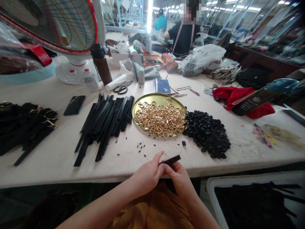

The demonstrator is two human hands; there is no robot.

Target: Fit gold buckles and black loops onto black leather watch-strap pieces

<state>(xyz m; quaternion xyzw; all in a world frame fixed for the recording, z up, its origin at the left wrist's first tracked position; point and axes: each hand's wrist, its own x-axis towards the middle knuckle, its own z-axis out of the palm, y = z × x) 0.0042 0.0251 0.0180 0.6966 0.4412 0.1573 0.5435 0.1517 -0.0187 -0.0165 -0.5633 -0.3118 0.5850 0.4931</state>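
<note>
A short black strap point(172, 160) is pinched between my two hands at the front edge of the table. My left hand point(153, 170) closes on its near end with the thumb raised. Fingers of my right hand point(175, 171) wrap under the strap from the right. Whether a small part is also between the fingers cannot be made out. Just beyond lies a round gold tray point(136, 124) heaped with small gold metal buckles point(162, 119). A pile of black loops point(207, 133) spreads at its right. Black strips point(105, 124) lie bundled at its left.
Finished-looking black straps with gold hardware point(26, 127) are heaped far left, near a phone point(74, 105). Scissors point(123, 87), a fan point(71, 66) and a brown bottle point(101, 63) stand behind. A white bin point(212, 190) with black pieces sits below right. Another person point(184, 35) works beyond.
</note>
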